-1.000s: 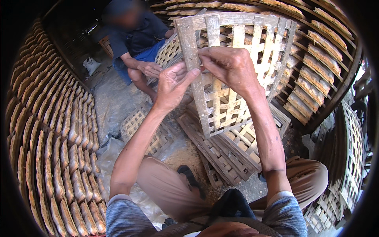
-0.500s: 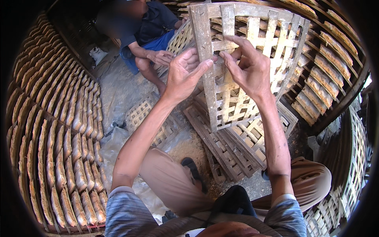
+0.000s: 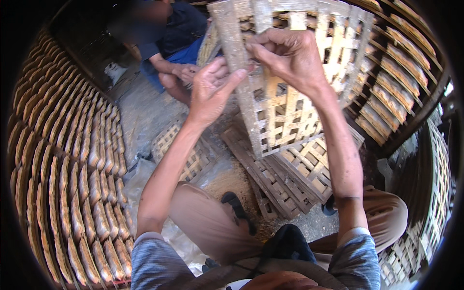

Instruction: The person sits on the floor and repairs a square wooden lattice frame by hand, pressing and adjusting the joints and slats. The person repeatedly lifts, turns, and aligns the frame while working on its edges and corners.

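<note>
A woven bamboo tray [image 3: 286, 113] with a greyish wooden frame stands tilted upright in front of me. My left hand [image 3: 209, 92] is at its left frame bar, thumb laid across the front and fingers curled at the bar's outer side. My right hand [image 3: 295, 60] is in front of the lattice near the same bar, with thumb and fingertips pinched together. Whatever lies between those fingertips is too small or hidden to make out. Below the tray, a stack of similar woven trays [image 3: 270, 176] lies on the floor between my knees.
Racks of filled trays rise on the left [image 3: 72, 193] and right [image 3: 394, 84]. A co-worker [image 3: 181, 29] in dark clothing sits beyond my left hand. Another lattice tray [image 3: 176, 145] and clear plastic sheeting [image 3: 140, 174] lie on the floor. More woven trays [image 3: 430, 193] stand at far right.
My right hand has moved left and slightly up, and its spread thumb and forefinger have come together. The upright tray and my left hand have shifted a little to the left.
</note>
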{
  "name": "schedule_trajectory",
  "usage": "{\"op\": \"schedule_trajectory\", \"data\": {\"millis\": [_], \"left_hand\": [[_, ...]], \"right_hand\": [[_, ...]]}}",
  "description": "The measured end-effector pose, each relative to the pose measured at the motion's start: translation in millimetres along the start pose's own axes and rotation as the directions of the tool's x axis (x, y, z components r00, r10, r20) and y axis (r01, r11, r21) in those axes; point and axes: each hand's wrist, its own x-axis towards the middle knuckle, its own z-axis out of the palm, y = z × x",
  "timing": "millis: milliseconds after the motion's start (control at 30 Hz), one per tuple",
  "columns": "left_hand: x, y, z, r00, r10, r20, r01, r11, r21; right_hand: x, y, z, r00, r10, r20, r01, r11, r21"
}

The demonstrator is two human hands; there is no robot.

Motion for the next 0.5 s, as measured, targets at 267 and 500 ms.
{"op": "schedule_trajectory", "data": {"millis": [267, 500], "left_hand": [[-0.9, -4.6, -6.5, 0.996, -0.088, -0.033, 0.086, 0.995, -0.053], [0.3, -1.6, 2.6, 0.997, -0.055, -0.049, 0.053, 0.998, -0.036]], "right_hand": [[-64.1, 40.1, -27.3, 0.822, 0.016, -0.569, -0.044, 0.998, -0.036], [-87.7, 108.7, -126.9, 0.716, 0.126, -0.686, -0.456, 0.829, -0.323]]}}
